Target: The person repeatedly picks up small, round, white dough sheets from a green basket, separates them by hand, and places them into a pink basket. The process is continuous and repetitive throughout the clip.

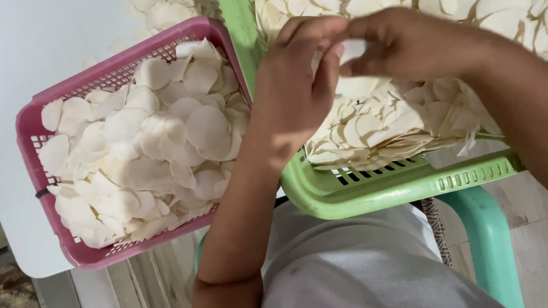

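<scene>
my left hand (297, 82) and right hand (403, 43) meet above the green basket (383, 187), fingertips together, both pinched on a white chip (352, 49) held between them; the chip is partly hidden by the fingers and slightly blurred, so i cannot tell whether it is one chip or several stuck together. the left fingers curl in from the left, the right thumb and forefinger close on the chip from the right. directly below the hands lies the heap of thin, round, pale chips (383, 121) that fills the green basket up to and over its rim. just to the left, touching the green basket's side, sits a pink basket (36, 118), also piled with the same pale chips, resting on a white table (7, 52). a few loose chips lie on the table beyond the pink basket. lower down i see my light shirt (356, 266), a green chair frame (490, 241), and tiled floor (546, 242).
</scene>
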